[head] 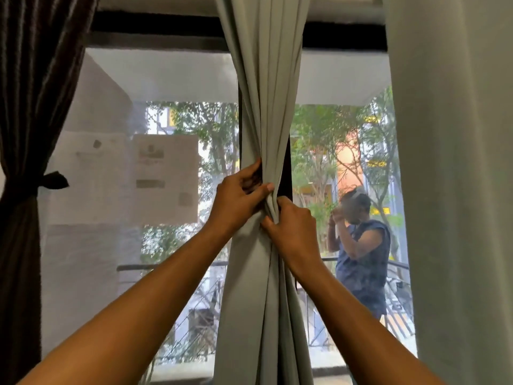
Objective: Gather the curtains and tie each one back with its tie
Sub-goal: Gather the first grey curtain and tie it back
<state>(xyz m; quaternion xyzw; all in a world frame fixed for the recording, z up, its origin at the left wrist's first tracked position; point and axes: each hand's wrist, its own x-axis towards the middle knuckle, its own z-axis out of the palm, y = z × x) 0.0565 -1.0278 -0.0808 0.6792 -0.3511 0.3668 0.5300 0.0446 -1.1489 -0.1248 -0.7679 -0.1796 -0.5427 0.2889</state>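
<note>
Left hand (241,191) and right hand (293,227) are both clenching the gathered grey curtain (263,93), hanging mid-window (155,31) from the top edge; cloth is looking soft, light, slip-prone, so gripping round the bunched waist is seeming best.

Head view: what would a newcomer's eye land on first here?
Mid-frame, the left hand and right hand both grip the bunched grey curtain. At far left a dark curtain hangs already tied back with its tie. Through the window, lower right, a person stands outside.
</note>
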